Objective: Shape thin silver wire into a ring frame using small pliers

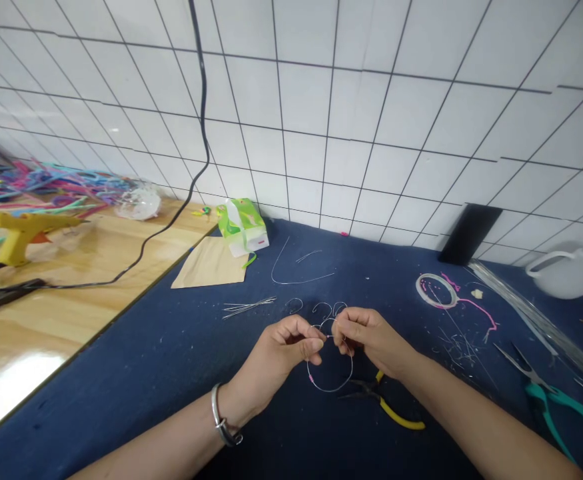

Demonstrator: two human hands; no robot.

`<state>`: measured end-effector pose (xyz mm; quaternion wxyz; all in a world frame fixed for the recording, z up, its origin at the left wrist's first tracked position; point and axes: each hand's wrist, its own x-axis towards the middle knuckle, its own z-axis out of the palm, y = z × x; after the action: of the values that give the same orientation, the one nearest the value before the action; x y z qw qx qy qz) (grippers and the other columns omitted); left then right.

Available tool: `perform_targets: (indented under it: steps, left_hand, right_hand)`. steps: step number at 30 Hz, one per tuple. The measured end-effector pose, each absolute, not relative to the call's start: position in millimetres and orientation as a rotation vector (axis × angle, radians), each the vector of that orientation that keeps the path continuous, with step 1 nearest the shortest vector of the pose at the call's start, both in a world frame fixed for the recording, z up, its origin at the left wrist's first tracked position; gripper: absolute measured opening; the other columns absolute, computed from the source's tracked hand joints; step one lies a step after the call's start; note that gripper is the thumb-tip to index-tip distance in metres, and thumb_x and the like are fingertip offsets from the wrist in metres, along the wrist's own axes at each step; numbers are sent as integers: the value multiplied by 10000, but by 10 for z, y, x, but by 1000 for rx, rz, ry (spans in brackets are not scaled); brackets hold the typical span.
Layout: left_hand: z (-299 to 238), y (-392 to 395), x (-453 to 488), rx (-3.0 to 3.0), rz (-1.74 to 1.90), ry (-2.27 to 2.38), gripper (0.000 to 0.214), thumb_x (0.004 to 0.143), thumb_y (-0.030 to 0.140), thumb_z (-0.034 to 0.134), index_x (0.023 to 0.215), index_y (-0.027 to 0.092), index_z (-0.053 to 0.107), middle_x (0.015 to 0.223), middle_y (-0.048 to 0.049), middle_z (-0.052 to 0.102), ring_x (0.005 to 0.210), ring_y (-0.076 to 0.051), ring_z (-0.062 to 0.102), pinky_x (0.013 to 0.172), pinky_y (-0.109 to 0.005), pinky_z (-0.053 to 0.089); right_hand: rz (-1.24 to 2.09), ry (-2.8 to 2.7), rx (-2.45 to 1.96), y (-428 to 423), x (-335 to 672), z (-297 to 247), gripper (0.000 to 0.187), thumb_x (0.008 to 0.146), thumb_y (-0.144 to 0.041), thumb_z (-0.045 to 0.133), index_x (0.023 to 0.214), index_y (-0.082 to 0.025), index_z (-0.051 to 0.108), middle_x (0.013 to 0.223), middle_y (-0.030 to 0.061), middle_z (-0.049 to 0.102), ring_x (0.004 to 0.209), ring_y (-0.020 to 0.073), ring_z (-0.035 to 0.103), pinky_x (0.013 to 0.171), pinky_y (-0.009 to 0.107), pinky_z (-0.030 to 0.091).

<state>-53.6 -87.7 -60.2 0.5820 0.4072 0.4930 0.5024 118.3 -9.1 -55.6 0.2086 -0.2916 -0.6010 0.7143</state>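
Between my two hands is a thin wire ring (pixel 332 391) with small pink bits on it, hanging above the dark blue cloth. My left hand (pixel 286 353) pinches its upper left side between thumb and fingers. On the upper right, my right hand (pixel 364 337) closes its fingertips on the same ring. Finer curls of wire (pixel 322 308) show just beyond the fingertips; whether they join the ring I cannot tell. Below my right hand lie yellow-handled pliers (pixel 396 415), partly hidden by the wrist.
Straight wires (pixel 248 307) and a bent wire (pixel 296 283) lie beyond my hands. To the right are a white spool ring (pixel 437 291), wire scraps (pixel 458 350) and green-handled pliers (pixel 551 393). A yellow glue gun (pixel 21 233) and tissue pack (pixel 244 225) stand left; a tiled wall (pixel 306 100) closes the back.
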Motion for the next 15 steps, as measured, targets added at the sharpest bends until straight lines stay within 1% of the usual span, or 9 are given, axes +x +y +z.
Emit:
perform_targets:
  steps: [3, 7, 11, 15]
  left_hand:
    - [-590, -882, -540, 1004, 1124, 1159, 102, 752, 222, 628, 730, 145, 563, 712, -7, 620, 615, -98, 555, 625, -242, 426]
    - [-579, -890, -533, 1019, 1060, 1124, 108, 740, 222, 635, 728, 141, 565, 770, -19, 624, 602, -98, 563, 622, -252, 437]
    - [-597, -882, -539, 987, 1026, 1091, 118, 750, 242, 629, 753, 142, 568, 812, -30, 633, 657, -119, 599, 660, -269, 450]
    - [-619, -870, -553, 970, 1015, 1072, 126, 772, 257, 614, 803, 140, 575, 811, -36, 635, 729, -142, 620, 691, -276, 446]
  right_hand:
    - [1755, -1882, -928, -82, 1187, -520, 228, 809, -376, 542, 725, -164, 543, 670, -1, 542, 606, 102, 494, 572, 241, 384]
    - [1575, -2013, -995, -90, 1180, -494, 180, 808, -354, 533, 747, -186, 548, 657, -15, 523, 596, 104, 490, 561, 237, 388]
    - [1583, -1994, -989, -104, 1180, -476, 164, 797, -328, 539, 715, -186, 555, 620, -26, 496, 564, 92, 469, 540, 225, 381]
    - [1704, -1867, -966, -95, 1190, -495, 164, 789, -326, 548, 717, -179, 553, 600, -36, 482, 514, 72, 435, 501, 211, 368]
